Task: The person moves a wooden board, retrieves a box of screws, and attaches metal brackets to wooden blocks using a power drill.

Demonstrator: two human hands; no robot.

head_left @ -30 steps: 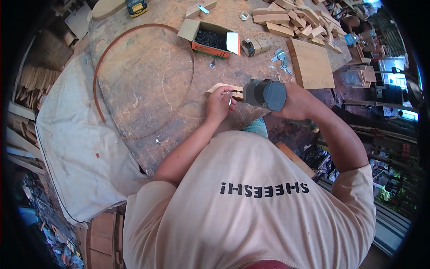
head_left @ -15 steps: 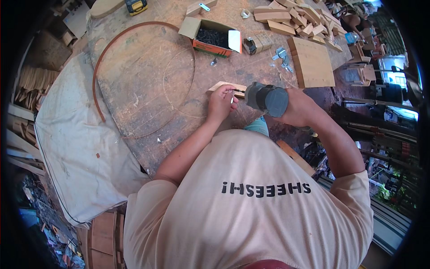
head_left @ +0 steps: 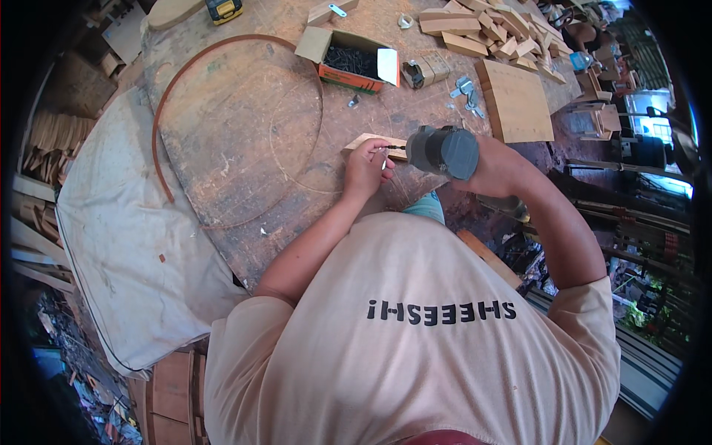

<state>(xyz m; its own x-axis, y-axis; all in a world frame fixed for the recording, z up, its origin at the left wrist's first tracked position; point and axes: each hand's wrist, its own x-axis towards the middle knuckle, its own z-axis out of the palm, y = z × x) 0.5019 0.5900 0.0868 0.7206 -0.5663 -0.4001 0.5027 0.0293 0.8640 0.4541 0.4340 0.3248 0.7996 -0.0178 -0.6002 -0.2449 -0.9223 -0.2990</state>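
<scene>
My right hand point(head_left: 491, 169) is wrapped round the handle of a dark grey cordless drill point(head_left: 445, 152), its bit pointing left. The bit's tip reaches the fingertips of my left hand point(head_left: 363, 167). Those fingers are pinched on a small shiny metal piece point(head_left: 384, 159), partly hidden, against a small wooden block point(head_left: 397, 148) with an angled end. The block lies at the near edge of the worktable point(head_left: 230, 133). Whether a screw sits at the bit's tip is too small to tell.
Beyond my hands stands an open carton point(head_left: 348, 79) of dark screws. Near it are a small cardboard box point(head_left: 426, 70), metal brackets point(head_left: 467, 95) and a wooden board point(head_left: 515, 100). A pile of wood blocks point(head_left: 493, 33) lies far right. A thin curved strip point(head_left: 165, 100) rests at left.
The drill has shifted slightly right and up, and my right forearm has moved a little with it. My left hand stays in nearly the same place.
</scene>
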